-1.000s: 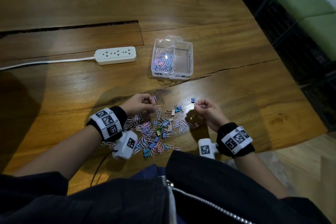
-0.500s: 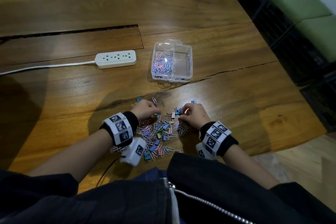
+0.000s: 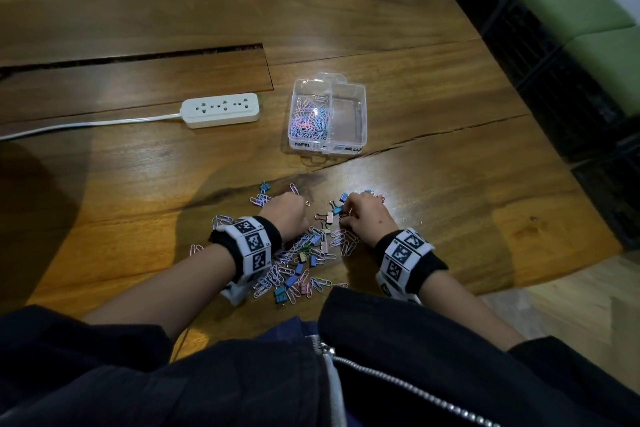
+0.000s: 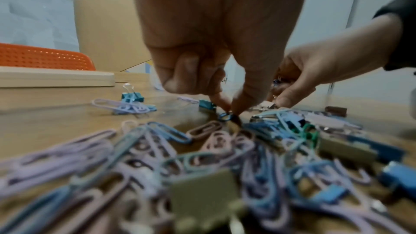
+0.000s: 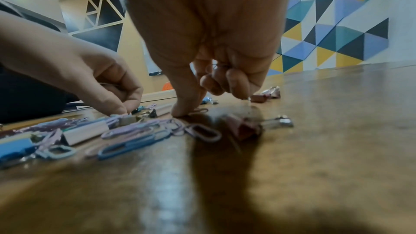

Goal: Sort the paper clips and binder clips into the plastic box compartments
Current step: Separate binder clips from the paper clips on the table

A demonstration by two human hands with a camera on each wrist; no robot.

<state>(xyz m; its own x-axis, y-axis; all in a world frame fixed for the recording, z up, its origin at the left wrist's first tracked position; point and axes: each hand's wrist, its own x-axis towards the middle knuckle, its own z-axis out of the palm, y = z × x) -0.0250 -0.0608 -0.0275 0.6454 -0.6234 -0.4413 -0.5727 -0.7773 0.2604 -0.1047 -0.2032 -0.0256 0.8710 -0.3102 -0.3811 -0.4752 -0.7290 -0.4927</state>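
Your left hand (image 4: pixel 221 45) pinches a blue paper clip (image 4: pixel 225 116); your right hand (image 5: pixel 202 42), curled, presses another (image 5: pixel 199 110). Tangled neighbours beneath your fingertips could drag along into the wrong compartment.

Your clear plastic box (image 3: pixel 360 121) sits lid-off above centre of the head view; its left compartment holds pastel paper clips (image 3: pixel 309 121), its right looks bare. Below it, at lower centre, you have a loose scatter of pink, lilac and blue paper clips mixed with binder clips (image 3: pixel 301 263).
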